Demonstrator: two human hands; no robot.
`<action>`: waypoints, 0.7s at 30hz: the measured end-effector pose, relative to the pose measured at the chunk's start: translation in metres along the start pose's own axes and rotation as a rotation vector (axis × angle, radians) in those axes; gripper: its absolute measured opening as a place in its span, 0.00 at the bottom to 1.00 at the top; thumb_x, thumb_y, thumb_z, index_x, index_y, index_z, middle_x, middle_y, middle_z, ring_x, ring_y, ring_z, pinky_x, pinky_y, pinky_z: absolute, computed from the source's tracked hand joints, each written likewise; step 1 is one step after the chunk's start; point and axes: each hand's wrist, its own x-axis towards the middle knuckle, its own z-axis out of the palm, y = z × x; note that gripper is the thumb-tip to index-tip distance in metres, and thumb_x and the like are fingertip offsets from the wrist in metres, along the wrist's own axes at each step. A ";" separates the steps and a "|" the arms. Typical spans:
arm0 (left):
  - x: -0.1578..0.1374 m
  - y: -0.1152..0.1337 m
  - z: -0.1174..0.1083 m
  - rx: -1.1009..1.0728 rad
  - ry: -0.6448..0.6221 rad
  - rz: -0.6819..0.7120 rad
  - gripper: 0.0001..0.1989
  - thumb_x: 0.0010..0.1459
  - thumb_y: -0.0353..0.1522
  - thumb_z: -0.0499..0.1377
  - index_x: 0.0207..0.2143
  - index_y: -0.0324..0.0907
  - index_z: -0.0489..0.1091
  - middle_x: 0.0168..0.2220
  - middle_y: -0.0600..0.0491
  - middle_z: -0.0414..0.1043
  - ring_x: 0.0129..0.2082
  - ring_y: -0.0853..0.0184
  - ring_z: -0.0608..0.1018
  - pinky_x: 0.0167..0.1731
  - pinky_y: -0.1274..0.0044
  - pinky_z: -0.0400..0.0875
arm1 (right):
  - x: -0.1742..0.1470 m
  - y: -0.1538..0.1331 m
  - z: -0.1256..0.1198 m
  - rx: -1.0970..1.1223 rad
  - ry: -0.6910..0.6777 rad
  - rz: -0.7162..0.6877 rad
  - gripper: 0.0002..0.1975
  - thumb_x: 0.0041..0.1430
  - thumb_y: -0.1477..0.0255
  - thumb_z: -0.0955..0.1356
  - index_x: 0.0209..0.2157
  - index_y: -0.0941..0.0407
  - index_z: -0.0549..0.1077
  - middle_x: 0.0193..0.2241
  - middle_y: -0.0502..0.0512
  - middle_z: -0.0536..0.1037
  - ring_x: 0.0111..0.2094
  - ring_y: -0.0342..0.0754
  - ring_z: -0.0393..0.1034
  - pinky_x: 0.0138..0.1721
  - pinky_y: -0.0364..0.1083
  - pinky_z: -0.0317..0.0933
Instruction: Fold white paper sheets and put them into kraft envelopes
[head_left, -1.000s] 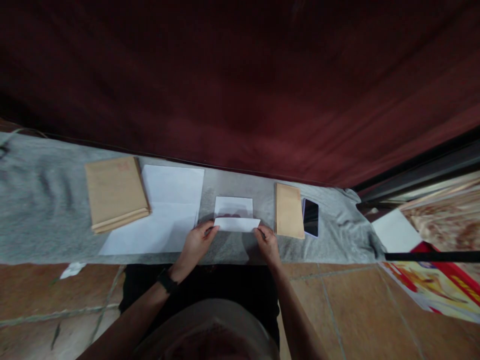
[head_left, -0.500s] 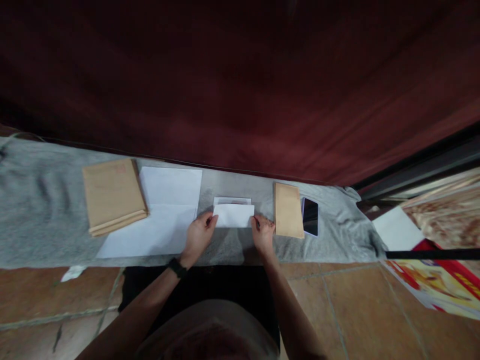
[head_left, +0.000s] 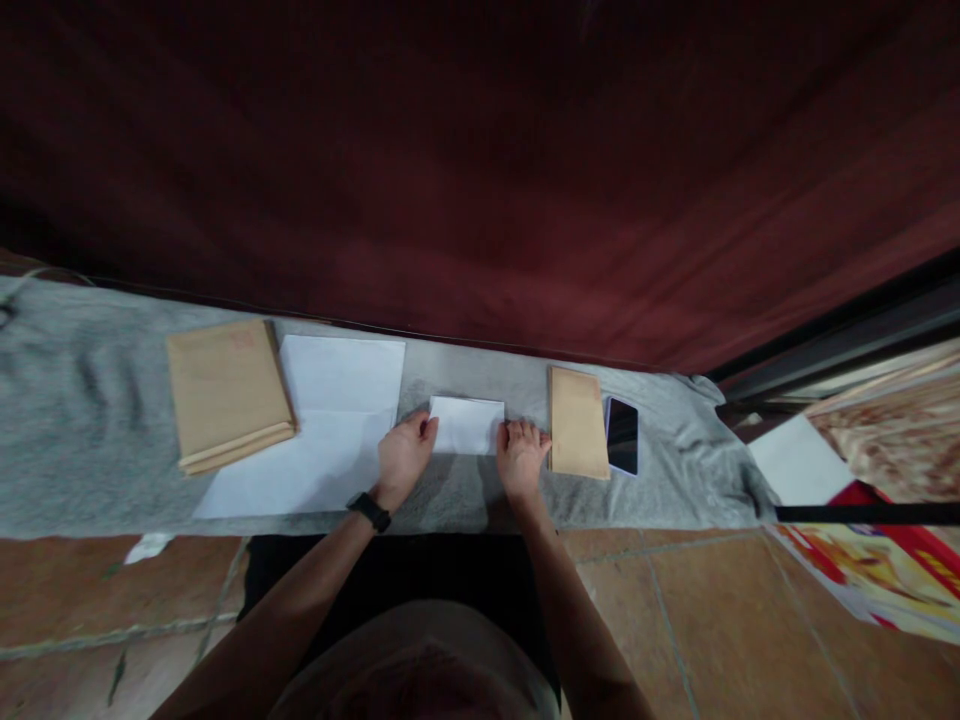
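Observation:
A small folded sheet of white paper [head_left: 468,426] lies in front of me on the grey cloth, its two layers nearly lined up at the far edge. My left hand [head_left: 405,455] pinches its left edge between thumb and curled fingers. At the opposite edge, my right hand [head_left: 520,460] is closed with the thumb side on the paper; what lies under its fingers is partly hidden. Just right of that hand rests a stack of narrow brown envelopes [head_left: 579,422]. Larger white sheets [head_left: 341,375] with a crease lie left of my left hand.
A thick stack of large brown envelopes [head_left: 229,385] overlaps the white sheets at the left. A phone [head_left: 622,436] lies beside the narrow envelopes. The grey cloth [head_left: 690,460] covers a narrow surface against a dark red panel [head_left: 480,200]. A colourful box [head_left: 877,570] stands at the right.
The upper flap has moved away from me, so it now covers the lower layer and the printed strip between them. My right hand has shifted slightly left, over the paper's right edge.

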 end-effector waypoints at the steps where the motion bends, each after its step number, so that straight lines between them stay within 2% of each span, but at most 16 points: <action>1: 0.000 0.001 0.000 0.014 0.000 0.002 0.19 0.70 0.42 0.48 0.47 0.44 0.75 0.38 0.48 0.82 0.36 0.61 0.82 0.31 0.76 0.65 | 0.000 0.000 0.000 -0.005 0.003 -0.008 0.16 0.72 0.68 0.59 0.39 0.57 0.76 0.38 0.65 0.79 0.44 0.60 0.69 0.53 0.61 0.54; 15: -0.001 0.009 -0.001 0.141 -0.009 0.008 0.21 0.70 0.42 0.45 0.48 0.42 0.73 0.38 0.44 0.81 0.37 0.58 0.83 0.34 0.74 0.69 | 0.004 0.000 0.003 -0.053 -0.029 -0.007 0.14 0.72 0.68 0.60 0.38 0.57 0.76 0.39 0.66 0.79 0.45 0.61 0.68 0.53 0.63 0.53; 21: 0.000 0.012 -0.003 0.168 -0.008 0.004 0.21 0.70 0.41 0.45 0.49 0.41 0.72 0.36 0.43 0.81 0.37 0.57 0.83 0.34 0.73 0.70 | 0.002 0.000 0.005 -0.036 0.081 -0.048 0.14 0.71 0.68 0.60 0.37 0.56 0.75 0.37 0.63 0.78 0.43 0.59 0.68 0.52 0.62 0.55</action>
